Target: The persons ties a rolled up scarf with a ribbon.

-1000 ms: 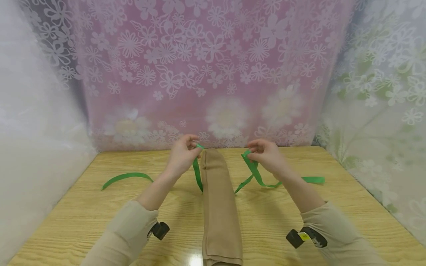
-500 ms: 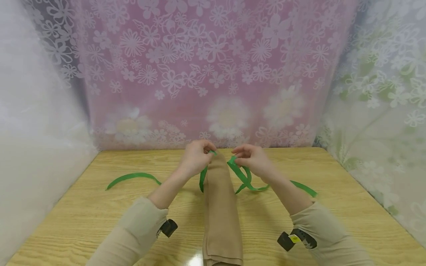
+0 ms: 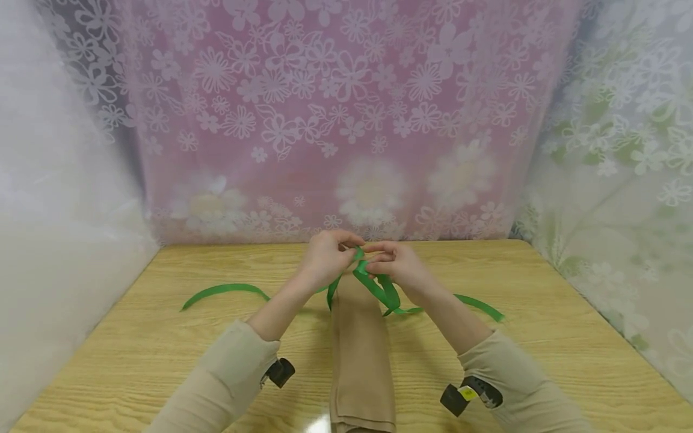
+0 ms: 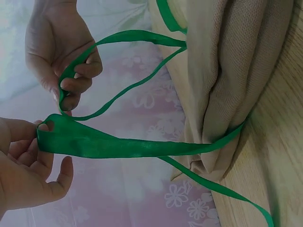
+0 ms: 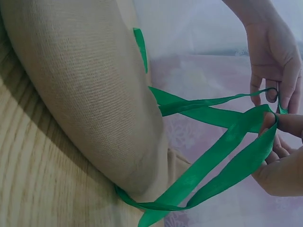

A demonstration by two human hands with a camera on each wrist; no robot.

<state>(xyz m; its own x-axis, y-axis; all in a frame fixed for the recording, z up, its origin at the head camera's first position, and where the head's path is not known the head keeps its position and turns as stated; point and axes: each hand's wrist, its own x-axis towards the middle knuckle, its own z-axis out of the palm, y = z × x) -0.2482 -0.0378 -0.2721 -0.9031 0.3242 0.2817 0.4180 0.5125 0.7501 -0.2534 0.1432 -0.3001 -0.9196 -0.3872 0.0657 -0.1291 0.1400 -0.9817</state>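
Observation:
A long folded tan cloth [image 3: 361, 355] lies lengthwise, with a green ribbon [image 3: 378, 291] passing around it near its far end. Over that end, my left hand [image 3: 327, 258] pinches one bent loop of the ribbon between thumb and fingers. Close on its right, my right hand [image 3: 403, 270] pinches a second ribbon loop. The fingertips of both hands nearly meet, and the loops overlap above the cloth. From the left wrist, the ribbon [image 4: 128, 147] is seen rising from the cloth's side to the left hand [image 4: 28, 165]. The ribbon's stretch beneath the cloth is hidden.
Everything rests on a wood-grain table [image 3: 130, 349]. One ribbon tail [image 3: 222, 288] curves out to the left; the other tail [image 3: 482, 305] runs out to the right behind the forearm. A pink flowered curtain [image 3: 346, 120] hangs just beyond the table's far edge, with pale sheets at both sides.
Both hands have moved inward over the cloth, bringing their ribbon loops together from either side. Both ribbon tails have been drawn somewhat inward. The cloth stays in place.

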